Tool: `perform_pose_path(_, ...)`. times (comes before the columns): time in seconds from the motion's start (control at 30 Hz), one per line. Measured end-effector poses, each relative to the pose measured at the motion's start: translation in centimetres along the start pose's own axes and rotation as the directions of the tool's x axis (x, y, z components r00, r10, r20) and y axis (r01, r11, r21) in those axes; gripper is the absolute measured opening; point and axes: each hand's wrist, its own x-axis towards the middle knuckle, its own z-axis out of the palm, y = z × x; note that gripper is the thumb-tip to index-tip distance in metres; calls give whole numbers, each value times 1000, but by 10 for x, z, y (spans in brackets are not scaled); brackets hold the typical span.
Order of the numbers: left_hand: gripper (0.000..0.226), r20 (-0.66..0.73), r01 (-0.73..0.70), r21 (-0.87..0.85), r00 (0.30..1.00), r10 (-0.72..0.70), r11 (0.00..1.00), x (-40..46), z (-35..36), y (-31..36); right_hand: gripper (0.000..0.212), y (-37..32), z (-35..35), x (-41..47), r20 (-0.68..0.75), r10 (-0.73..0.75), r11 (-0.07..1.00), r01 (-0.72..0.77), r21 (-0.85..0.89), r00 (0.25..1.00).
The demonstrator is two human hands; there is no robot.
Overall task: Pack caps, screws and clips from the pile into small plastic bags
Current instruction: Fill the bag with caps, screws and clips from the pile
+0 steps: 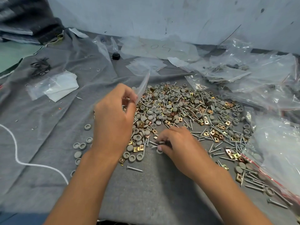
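A wide pile (183, 109) of grey round caps, silver screws and gold square clips lies on grey cloth. My left hand (113, 117) is raised over the pile's left edge and pinches a small clear plastic bag (142, 85) that stands upward from its fingers. My right hand (175, 143) is low at the pile's near edge, fingers curled around a few screws (154, 144) and touching a grey cap (159, 151). Loose caps (82, 145) are scattered to the left of my left arm.
Large crumpled clear bags (259, 70) with packed parts fill the right side and back. A red-striped zip bag (276, 168) lies at the near right. Empty small bags (53, 86) and black rings (40, 67) lie left. A white cord (17, 153) curves across the left.
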Motion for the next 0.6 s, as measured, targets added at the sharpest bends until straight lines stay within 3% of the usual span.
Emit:
perform_pose_path(0.23, 37, 100, -65, 18, 993, 62, 998, -4, 9, 3, 15, -5, -9, -4, 48, -45, 990, 51, -129, 998)
perform_pose_path(0.5, 19, 101, -45, 71, 994, 38, 996, -10, 15, 10, 18, -11, -17, -7, 190, -39, 974, 80, -211, 981)
perform_pose_path(0.6, 30, 133, -62, 125, 990, 46, 990, -11, 16, 10, 22, -8, -17, -9, 204, -49, 976, 90, -197, 978)
